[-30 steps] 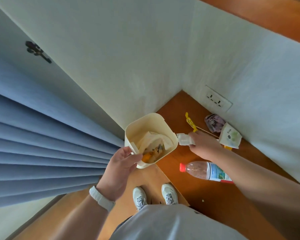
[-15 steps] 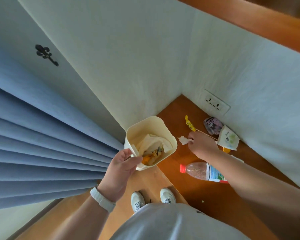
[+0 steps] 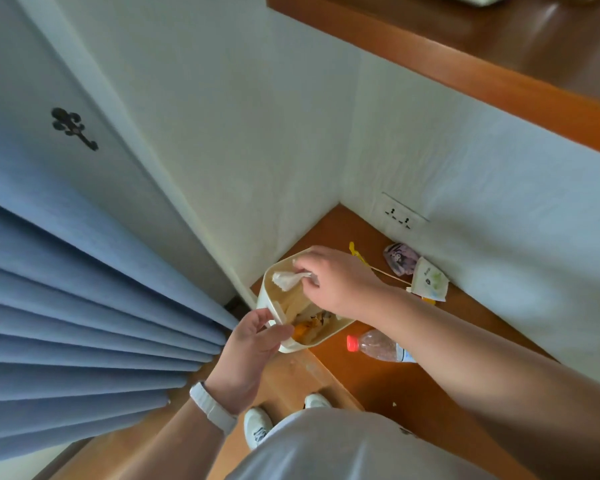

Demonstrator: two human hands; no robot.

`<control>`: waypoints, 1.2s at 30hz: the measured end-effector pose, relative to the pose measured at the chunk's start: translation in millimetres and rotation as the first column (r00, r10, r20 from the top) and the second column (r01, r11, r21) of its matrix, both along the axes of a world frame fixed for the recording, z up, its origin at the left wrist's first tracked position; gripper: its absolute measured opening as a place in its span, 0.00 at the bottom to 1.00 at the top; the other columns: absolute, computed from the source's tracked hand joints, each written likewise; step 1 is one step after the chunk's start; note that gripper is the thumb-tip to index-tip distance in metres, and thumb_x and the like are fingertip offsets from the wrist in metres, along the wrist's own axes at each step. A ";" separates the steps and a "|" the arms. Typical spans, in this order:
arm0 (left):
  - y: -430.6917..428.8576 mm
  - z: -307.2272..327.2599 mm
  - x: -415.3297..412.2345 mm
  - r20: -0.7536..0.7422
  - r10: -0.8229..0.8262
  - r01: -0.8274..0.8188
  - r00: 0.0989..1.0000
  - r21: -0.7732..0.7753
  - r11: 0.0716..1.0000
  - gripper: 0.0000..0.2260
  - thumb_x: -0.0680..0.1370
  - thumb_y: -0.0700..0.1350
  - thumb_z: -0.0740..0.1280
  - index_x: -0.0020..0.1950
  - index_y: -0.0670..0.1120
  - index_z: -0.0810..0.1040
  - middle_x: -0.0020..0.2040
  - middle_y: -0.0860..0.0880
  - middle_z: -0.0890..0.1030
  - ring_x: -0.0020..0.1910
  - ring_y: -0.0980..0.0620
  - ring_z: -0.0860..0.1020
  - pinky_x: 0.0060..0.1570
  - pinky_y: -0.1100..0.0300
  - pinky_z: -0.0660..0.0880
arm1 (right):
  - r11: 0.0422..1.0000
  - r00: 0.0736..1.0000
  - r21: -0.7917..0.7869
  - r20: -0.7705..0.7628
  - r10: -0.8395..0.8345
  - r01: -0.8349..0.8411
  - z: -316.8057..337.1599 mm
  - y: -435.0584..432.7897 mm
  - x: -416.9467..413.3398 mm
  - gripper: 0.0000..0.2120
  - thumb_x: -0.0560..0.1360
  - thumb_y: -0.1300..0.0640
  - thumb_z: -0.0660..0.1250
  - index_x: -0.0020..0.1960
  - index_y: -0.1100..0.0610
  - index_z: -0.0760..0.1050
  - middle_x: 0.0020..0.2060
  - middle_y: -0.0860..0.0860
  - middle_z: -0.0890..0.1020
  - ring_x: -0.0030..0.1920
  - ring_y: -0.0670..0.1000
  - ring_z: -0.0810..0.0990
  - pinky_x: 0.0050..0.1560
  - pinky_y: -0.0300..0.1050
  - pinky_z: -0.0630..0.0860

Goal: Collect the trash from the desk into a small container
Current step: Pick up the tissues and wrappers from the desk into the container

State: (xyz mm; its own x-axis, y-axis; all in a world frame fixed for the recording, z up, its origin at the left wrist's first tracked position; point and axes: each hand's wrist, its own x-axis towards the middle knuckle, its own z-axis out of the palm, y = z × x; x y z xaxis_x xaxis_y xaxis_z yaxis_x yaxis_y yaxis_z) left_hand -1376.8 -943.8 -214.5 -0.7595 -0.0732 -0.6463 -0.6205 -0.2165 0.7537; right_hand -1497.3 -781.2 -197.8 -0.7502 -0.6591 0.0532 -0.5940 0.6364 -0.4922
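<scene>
My left hand (image 3: 253,344) grips the near rim of a small cream container (image 3: 270,295), held at the desk's left edge. Inside lie white paper and orange scraps (image 3: 307,329). My right hand (image 3: 340,278) hovers over the container's opening, pinching a crumpled white tissue (image 3: 286,279) above it. On the wooden desk (image 3: 378,379) lie a plastic bottle with a red cap (image 3: 378,346), a yellow wrapper (image 3: 355,252), a thin stick (image 3: 390,276), a purple packet (image 3: 400,258) and a white-green packet (image 3: 430,279).
White walls meet at the desk's far corner, with a power socket (image 3: 399,216) low on the right wall. A blue curtain (image 3: 66,306) hangs at the left. A wooden shelf (image 3: 465,60) runs above the desk. My shoes (image 3: 257,426) show on the floor below.
My right hand has lifted the white tissue off the desk and carried it left over the container's opening. My left hand keeps holding the container.
</scene>
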 end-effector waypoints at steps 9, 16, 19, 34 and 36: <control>-7.6 -7.5 1.1 0.018 0.044 -0.043 0.999 -0.027 0.999 0.21 0.72 0.44 0.75 0.62 0.40 0.77 0.57 0.40 0.86 0.56 0.42 0.85 0.57 0.50 0.81 | 0.985 0.983 -0.097 0.124 -0.132 0.144 -11.7 26.5 -20.5 0.12 0.75 0.55 0.69 0.59 0.54 0.76 0.49 0.45 0.77 0.43 0.45 0.76 0.42 0.40 0.75; -10.4 -12.2 -3.2 0.019 0.090 -0.090 0.996 -0.030 0.996 0.22 0.70 0.42 0.74 0.62 0.38 0.77 0.55 0.40 0.87 0.53 0.44 0.86 0.52 0.55 0.81 | 0.881 0.892 0.255 0.116 -0.437 0.399 -93.8 90.8 -62.9 0.16 0.75 0.55 0.67 0.61 0.56 0.75 0.55 0.53 0.78 0.51 0.55 0.79 0.45 0.48 0.76; -10.0 -13.8 -4.8 0.005 0.095 -0.095 0.995 -0.026 0.995 0.23 0.70 0.43 0.74 0.63 0.37 0.76 0.56 0.38 0.86 0.55 0.41 0.85 0.58 0.50 0.79 | 0.868 0.885 0.325 0.150 -0.440 0.376 -120.3 97.7 -74.6 0.17 0.76 0.52 0.66 0.62 0.58 0.74 0.56 0.56 0.77 0.52 0.56 0.79 0.47 0.52 0.77; -3.3 -4.9 -14.0 0.012 0.096 -0.095 0.995 -0.058 0.994 0.20 0.70 0.40 0.73 0.61 0.38 0.77 0.54 0.39 0.87 0.51 0.45 0.86 0.52 0.56 0.80 | 0.863 0.872 0.298 0.154 -0.464 0.407 -144.9 85.1 -72.0 0.07 0.75 0.54 0.63 0.50 0.55 0.74 0.45 0.53 0.77 0.45 0.53 0.76 0.43 0.51 0.76; -4.5 -3.2 -16.6 0.013 0.074 -0.073 0.997 -0.064 0.995 0.16 0.73 0.38 0.73 0.60 0.39 0.78 0.54 0.39 0.87 0.49 0.47 0.86 0.49 0.58 0.81 | 0.875 0.871 0.209 0.145 -0.470 0.437 -129.7 87.4 -65.4 0.08 0.75 0.53 0.65 0.51 0.55 0.75 0.45 0.52 0.77 0.44 0.53 0.77 0.40 0.50 0.75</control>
